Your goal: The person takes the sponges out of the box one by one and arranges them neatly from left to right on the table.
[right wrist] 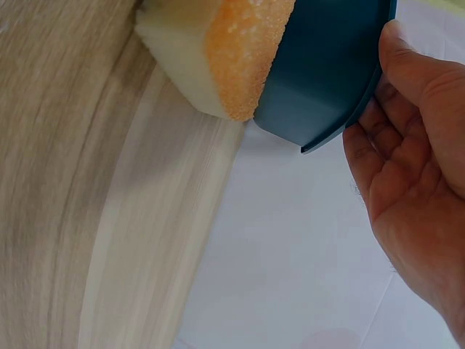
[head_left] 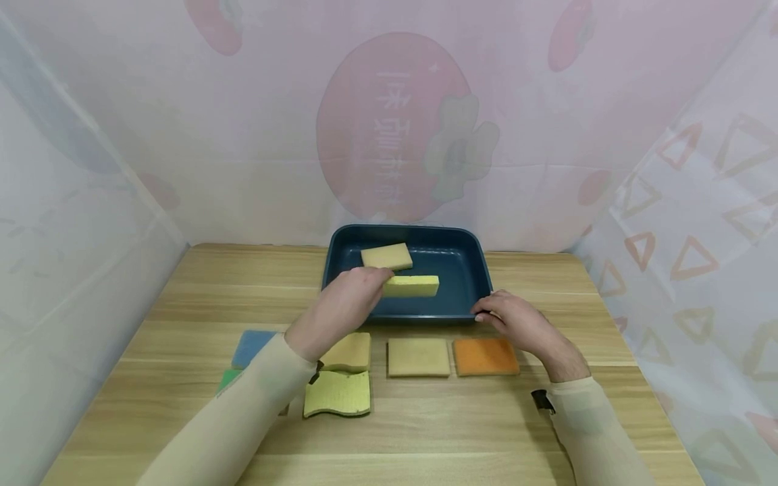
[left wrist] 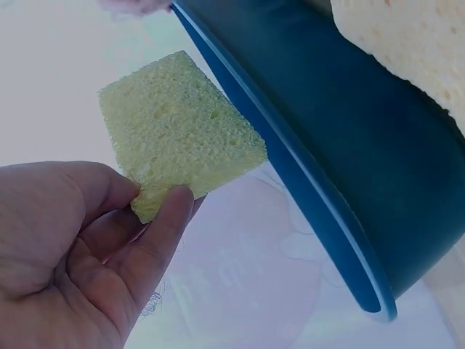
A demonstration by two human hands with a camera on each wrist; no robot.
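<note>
My left hand [head_left: 352,297] pinches one end of a yellow sponge [head_left: 411,285] and holds it over the near part of a dark blue tray [head_left: 480,266]. The left wrist view shows the yellow sponge [left wrist: 174,131] held between thumb and fingers [left wrist: 163,225] beside the tray rim [left wrist: 305,182]. A tan sponge [head_left: 387,256] lies inside the tray at the back. My right hand [head_left: 513,320] rests at the tray's front right corner, fingers [right wrist: 392,94] touching the rim [right wrist: 349,116].
On the wooden table [head_left: 547,418] in front of the tray lie several sponges: blue [head_left: 252,345], green [head_left: 229,379], tan [head_left: 348,351], yellow-green [head_left: 338,393], beige [head_left: 418,356] and orange [head_left: 485,356]. Translucent curtain walls [head_left: 91,202] close in the table on three sides.
</note>
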